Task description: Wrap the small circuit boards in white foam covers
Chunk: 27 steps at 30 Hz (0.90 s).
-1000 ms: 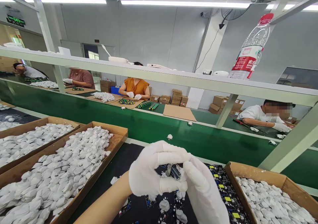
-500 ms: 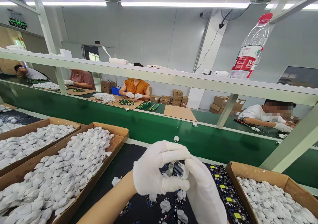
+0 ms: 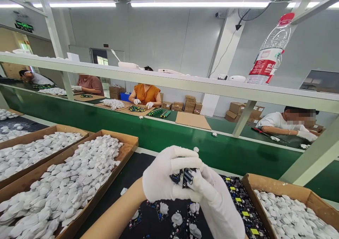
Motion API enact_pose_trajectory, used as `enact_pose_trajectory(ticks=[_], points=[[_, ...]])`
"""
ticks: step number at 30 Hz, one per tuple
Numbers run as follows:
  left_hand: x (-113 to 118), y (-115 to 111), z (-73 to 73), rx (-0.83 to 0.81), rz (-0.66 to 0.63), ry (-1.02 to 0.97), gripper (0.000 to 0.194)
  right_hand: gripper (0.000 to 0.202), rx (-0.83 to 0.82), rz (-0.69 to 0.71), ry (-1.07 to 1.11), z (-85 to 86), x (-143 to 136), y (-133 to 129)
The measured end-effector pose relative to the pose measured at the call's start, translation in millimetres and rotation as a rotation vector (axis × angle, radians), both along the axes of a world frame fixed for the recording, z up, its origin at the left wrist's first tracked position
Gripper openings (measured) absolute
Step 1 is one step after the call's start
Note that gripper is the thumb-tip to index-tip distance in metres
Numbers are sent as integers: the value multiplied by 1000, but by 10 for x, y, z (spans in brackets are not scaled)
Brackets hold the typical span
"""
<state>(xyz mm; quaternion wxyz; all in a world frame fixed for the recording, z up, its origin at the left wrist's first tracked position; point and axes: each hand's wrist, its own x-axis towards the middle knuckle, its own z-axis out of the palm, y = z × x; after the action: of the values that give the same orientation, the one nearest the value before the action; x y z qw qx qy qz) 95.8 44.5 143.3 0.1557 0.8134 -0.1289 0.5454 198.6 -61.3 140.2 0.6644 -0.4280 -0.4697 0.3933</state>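
Note:
My left hand (image 3: 166, 173), in a white glove, curls its fingers and thumb around a small dark circuit board (image 3: 188, 178). From the right, my right hand (image 3: 218, 195), also gloved, closes on the same board with its fingers pressed against it. Much of the board is covered by the gloves; a black ribbed part shows between them. Below my hands, several small boards carrying white lumps (image 3: 177, 218) lie on the black mat (image 3: 111, 200). Beside my right forearm runs a strip of black boards with yellow parts (image 3: 245, 213).
A cardboard tray (image 3: 131, 149) full of white lumps stands at left, with another tray (image 3: 59, 126) beyond it. A third tray (image 3: 247, 186) is at right. Past the green conveyor (image 3: 164, 136) co-workers sit. A shelf rail (image 3: 159, 77) crosses overhead, bearing a water bottle (image 3: 267, 55).
My right fingers have shifted on the board, and more of it shows between my hands. Small pieces on the conveyor have moved right. The co-worker in orange has moved their hands apart.

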Motion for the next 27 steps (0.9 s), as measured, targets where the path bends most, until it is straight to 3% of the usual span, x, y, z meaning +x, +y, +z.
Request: enact_pose_trajectory(ticks=[2, 6, 10, 14, 19, 23, 27], points=[[9, -4, -3, -8, -23, -4, 45, 18, 17, 20, -6, -11, 18, -23], [-13, -30, 13, -26, -86, 24, 44, 31, 52, 34, 3, -20, 24, -85], [-40, -85, 79, 36, -57, 47, 36, 30, 59, 111, 18, 8, -6, -69], [-35, -77, 61, 32, -52, 36, 43, 33, 34, 102, 14, 4, -20, -26], [-45, 7, -61, -88, -100, 46, 59, 31, 18, 164, 105, 34, -32, -31], [-67, -21, -50, -220, -146, 124, 50, 24, -43, 262, 134, 99, -68, -42], [-68, -100, -18, -389, -145, 169, 46, 21, -49, 218, 187, 83, -53, -34]])
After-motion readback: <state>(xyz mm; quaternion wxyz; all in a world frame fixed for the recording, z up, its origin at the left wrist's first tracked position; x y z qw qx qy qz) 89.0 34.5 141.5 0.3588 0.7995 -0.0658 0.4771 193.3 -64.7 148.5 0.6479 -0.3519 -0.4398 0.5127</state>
